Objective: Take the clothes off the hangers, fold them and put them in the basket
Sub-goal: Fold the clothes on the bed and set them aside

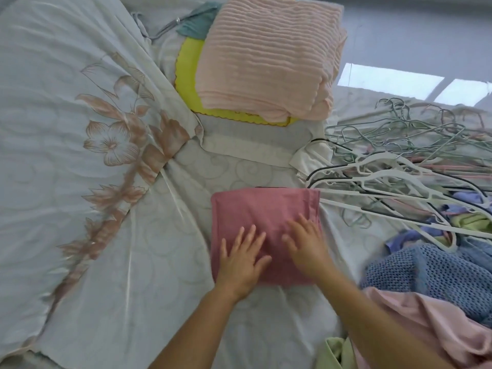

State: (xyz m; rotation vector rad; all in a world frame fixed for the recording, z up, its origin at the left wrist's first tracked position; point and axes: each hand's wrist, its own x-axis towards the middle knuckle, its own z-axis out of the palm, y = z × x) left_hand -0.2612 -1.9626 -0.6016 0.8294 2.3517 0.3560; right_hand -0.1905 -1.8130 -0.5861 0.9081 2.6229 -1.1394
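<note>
A folded dusty-pink garment (262, 209) lies flat on the bed in the middle of the view. My left hand (243, 258) rests on its near left part with fingers spread and straight. My right hand (308, 245) lies flat on its near right part, fingers extended. To the right lies a tangle of empty hangers (399, 166), white, green, pink and black. Unfolded clothes are heaped at the lower right: a blue mesh knit (436, 272), a pale pink garment (426, 328) and a light green one (334, 352). No basket is in view.
A folded peach ribbed blanket (269, 59) sits on a yellow cushion (187, 75) at the head of the bed. A pale quilt with a brown flower pattern (80, 145) covers the left side. Grey floor (415, 35) shows at the upper right.
</note>
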